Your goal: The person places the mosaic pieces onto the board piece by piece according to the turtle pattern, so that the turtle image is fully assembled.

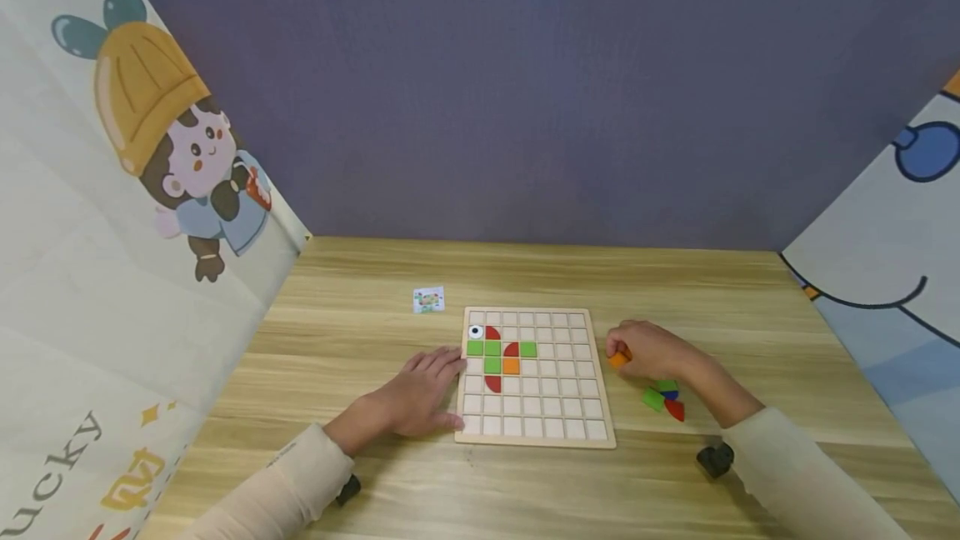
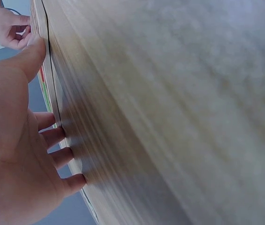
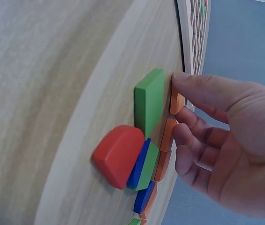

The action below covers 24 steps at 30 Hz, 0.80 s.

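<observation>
The counter (image 1: 337, 290) carried a wooden grid board (image 1: 536, 442), lying flat. At the board's left edge rested the left hand (image 1: 420, 394), its fingers extended and thumb apart, touching the rim without a grip. Right of the board, the right hand (image 1: 656, 348) was curled, thumb and fingertips brought together. A picture card (image 1: 428, 300) lay near the board's far left corner. Four green squares (image 1: 492, 365), an orange square (image 1: 511, 367), an eye tile (image 1: 476, 332) and three red quarter-rounds (image 1: 492, 385) sat in left-side cells. The right hand pinched an orange piece (image 1: 618, 360); loose green (image 1: 653, 398), blue and red pieces (image 1: 675, 410) clustered nearby.
</observation>
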Each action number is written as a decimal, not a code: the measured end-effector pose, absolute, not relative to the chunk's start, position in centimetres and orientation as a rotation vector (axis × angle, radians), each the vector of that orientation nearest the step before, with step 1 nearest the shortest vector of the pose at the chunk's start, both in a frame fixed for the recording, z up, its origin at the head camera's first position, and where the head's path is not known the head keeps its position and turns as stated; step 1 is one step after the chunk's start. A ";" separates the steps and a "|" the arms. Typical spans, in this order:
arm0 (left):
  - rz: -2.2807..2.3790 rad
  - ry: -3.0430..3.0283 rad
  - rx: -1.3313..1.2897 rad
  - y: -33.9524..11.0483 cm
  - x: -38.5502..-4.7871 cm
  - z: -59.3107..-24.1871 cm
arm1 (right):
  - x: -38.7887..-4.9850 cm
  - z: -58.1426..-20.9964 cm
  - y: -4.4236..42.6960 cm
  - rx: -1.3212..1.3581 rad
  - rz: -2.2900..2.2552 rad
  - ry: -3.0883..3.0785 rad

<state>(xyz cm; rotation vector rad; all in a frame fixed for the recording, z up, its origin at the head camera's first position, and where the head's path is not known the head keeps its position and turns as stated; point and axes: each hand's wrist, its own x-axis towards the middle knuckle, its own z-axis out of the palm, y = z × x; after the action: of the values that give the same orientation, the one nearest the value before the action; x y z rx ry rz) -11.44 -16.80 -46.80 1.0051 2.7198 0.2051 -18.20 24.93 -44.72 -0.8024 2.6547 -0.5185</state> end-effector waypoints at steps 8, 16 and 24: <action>0.192 2.717 0.977 -16.8 -11.4 -47.0 | -18.3 -44.9 25.0 -0.757 -0.518 2.655; 0.195 2.717 0.988 -16.9 -11.4 -46.9 | -18.3 -44.4 25.2 -0.763 -0.506 2.685; 0.193 2.710 0.979 -16.9 -11.4 -46.8 | -18.4 -44.0 25.5 -0.798 -0.555 2.683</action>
<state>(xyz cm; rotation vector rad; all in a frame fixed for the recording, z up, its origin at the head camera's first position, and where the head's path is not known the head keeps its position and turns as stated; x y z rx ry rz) -11.35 -16.87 -46.85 0.9788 2.7096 0.1935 -18.38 25.48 -44.01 -0.7979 2.6832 -0.5554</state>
